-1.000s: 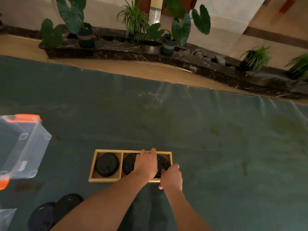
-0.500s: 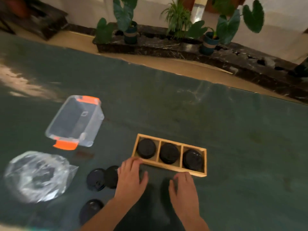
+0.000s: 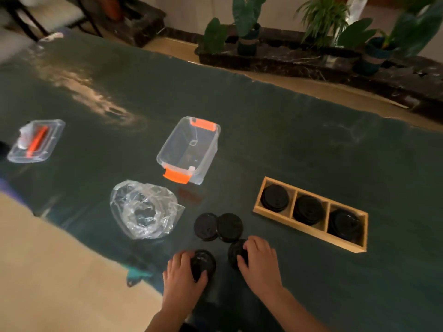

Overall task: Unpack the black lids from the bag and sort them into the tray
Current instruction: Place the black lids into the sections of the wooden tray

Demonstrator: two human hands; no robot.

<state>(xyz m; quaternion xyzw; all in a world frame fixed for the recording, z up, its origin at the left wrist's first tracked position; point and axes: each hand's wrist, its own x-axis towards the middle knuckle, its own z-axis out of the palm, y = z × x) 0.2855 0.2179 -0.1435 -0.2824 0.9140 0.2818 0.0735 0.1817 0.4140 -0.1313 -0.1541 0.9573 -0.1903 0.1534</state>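
Black lids are what you are handling, seen from the head camera looking down at a dark green tabletop point(image 3: 287, 140). Your left grip point(image 3: 182, 276) is curled round the near-left lid point(image 3: 203, 262), thumb at its near edge and fingers at its left side, with the lid lying on the tabletop. Your right grip point(image 3: 260, 267) is grasping the near-right lid point(image 3: 236, 254), fingers bent over its right edge and covering part of it. The two held lids lie just beside each other, apart.

Just beyond them lie two loose lids point(image 3: 206, 226), side by side on the cloth, with the right one overlapping the left.

To the right stands the wooden tray point(image 3: 306, 230), long and set at a slant, with three compartments. Each holds a stack of lids: the left stack point(image 3: 274, 198), the middle stack point(image 3: 308, 209) and the right stack point(image 3: 344, 224).

Left of the loose lids lies the clear plastic bag point(image 3: 143, 209), crumpled and open. Something dark shows through its folds, but you cannot tell whether it is a lid.

Farther back sits a clear bin point(image 3: 189, 149) with orange latches at both ends. At the far left lies a small clear container point(image 3: 36, 141) with something orange and white inside. Potted plants point(image 3: 247, 15) line the ledge beyond the tabletop.
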